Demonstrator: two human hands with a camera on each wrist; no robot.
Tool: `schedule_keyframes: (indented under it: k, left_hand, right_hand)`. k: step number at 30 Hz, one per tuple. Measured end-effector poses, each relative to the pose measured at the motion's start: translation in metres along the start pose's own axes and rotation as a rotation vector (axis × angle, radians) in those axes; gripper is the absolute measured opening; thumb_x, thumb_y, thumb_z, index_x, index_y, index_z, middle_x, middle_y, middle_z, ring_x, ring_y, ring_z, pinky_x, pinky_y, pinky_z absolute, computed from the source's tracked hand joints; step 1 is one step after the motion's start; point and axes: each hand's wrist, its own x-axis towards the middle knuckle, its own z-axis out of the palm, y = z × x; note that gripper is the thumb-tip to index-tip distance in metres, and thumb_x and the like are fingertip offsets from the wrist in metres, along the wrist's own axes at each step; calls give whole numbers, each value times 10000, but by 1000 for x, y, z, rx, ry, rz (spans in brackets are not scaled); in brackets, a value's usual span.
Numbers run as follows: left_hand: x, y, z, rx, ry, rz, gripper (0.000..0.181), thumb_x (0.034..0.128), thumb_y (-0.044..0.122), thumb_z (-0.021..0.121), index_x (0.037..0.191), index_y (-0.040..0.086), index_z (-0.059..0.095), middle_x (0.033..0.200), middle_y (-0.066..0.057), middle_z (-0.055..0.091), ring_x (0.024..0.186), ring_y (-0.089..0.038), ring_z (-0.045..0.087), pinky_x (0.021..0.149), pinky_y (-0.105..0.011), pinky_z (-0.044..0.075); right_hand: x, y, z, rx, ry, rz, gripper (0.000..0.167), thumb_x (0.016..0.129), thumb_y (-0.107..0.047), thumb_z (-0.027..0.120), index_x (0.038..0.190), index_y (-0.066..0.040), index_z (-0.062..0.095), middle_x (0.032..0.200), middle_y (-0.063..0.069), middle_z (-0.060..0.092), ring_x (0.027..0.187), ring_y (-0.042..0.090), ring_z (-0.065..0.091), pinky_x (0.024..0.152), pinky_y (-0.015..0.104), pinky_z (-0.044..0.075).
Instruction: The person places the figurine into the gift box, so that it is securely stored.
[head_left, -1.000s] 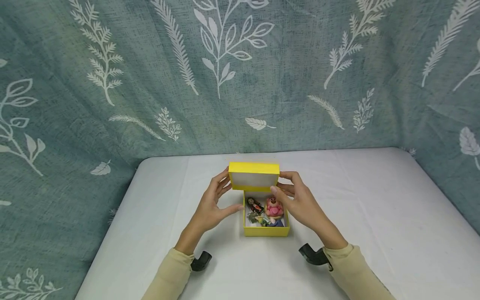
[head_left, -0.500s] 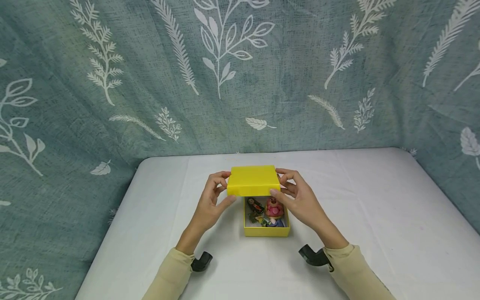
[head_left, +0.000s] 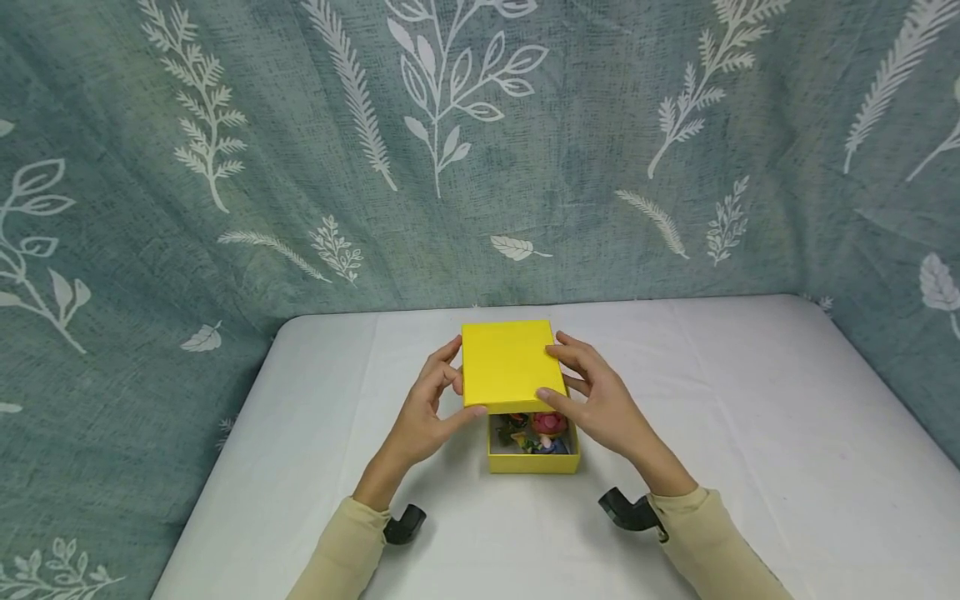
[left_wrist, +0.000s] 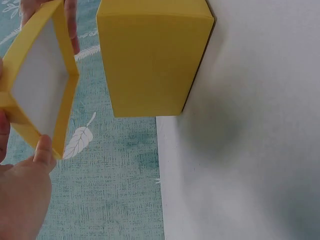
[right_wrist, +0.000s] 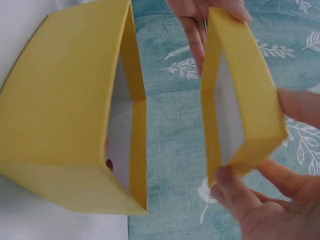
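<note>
Both hands hold a yellow box lid [head_left: 513,362] by its sides, top face showing in the head view. My left hand [head_left: 423,412] pinches the left side, thumb at the near left corner; my right hand [head_left: 600,400] grips the right side. Below stands the yellow box [head_left: 532,463], its far part hidden by the lid. Inside are a pink bear figurine [head_left: 550,423] and other small figurines [head_left: 517,437], partly covered. In both wrist views a gap separates the lid [right_wrist: 257,90] from the box [right_wrist: 55,100], and the lid's white inside [left_wrist: 42,75] shows.
A white-covered table [head_left: 712,433] carries the box. Behind it hangs a green-blue curtain [head_left: 480,242] with white leaf prints. A black curved piece sits at each wrist, on the left [head_left: 405,525] and on the right [head_left: 626,510].
The lid has turned from showing its white inside to showing its yellow top. It has come nearer the person and now hides more of the box and figurines. Both hands keep their hold.
</note>
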Motion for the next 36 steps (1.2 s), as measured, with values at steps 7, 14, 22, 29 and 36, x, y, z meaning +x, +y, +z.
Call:
schedule_keyframes:
  k: [7, 14, 22, 29, 36]
  left_hand:
    - [0, -4, -3, 34, -48, 22, 540, 781, -89, 763, 1224, -58, 455, 1552, -212, 270, 1470, -332, 266, 1125, -461, 362]
    - [-1, -11, -1, 167, -85, 23, 809, 796, 91, 815, 1485, 79, 390, 1573, -115, 274, 1440, -267, 331, 1111, -362, 403]
    - [-3, -12, -2, 226, -90, 16, 810, 778, 135, 839, 1474, 95, 428, 1545, -122, 324, 1422, -267, 359, 1110, -394, 406]
    - [-2, -9, 1, 246, -112, -8, 847, 760, 168, 858, 1470, 87, 403, 1499, -112, 351, 1387, -271, 398, 1123, -372, 390]
    - [-4, -10, 5, 294, -93, -20, 961, 736, 190, 876, 1518, 82, 327, 1491, -150, 320, 1358, -303, 430, 1106, -399, 410]
  right_hand:
    - [0, 1, -4, -100, -143, 122, 851, 880, -297, 744, 1549, -80, 264, 1633, 143, 156, 1409, 376, 377, 1057, 440, 441]
    - [-1, 3, -8, -117, -164, 105, 844, 871, -256, 757, 1533, -43, 281, 1615, 191, 180, 1397, 395, 386, 1055, 465, 441]
    - [-2, 3, -10, -138, -179, 66, 879, 842, -236, 787, 1523, -5, 281, 1588, 210, 239, 1397, 392, 385, 1041, 448, 458]
    - [-3, 3, -11, -215, -185, 23, 896, 805, -193, 820, 1503, 28, 305, 1549, 220, 301, 1379, 385, 401, 1016, 424, 484]
    - [-1, 10, -12, -208, -169, 23, 955, 755, -262, 861, 1497, 12, 326, 1483, 209, 381, 1280, 396, 515, 1009, 454, 487]
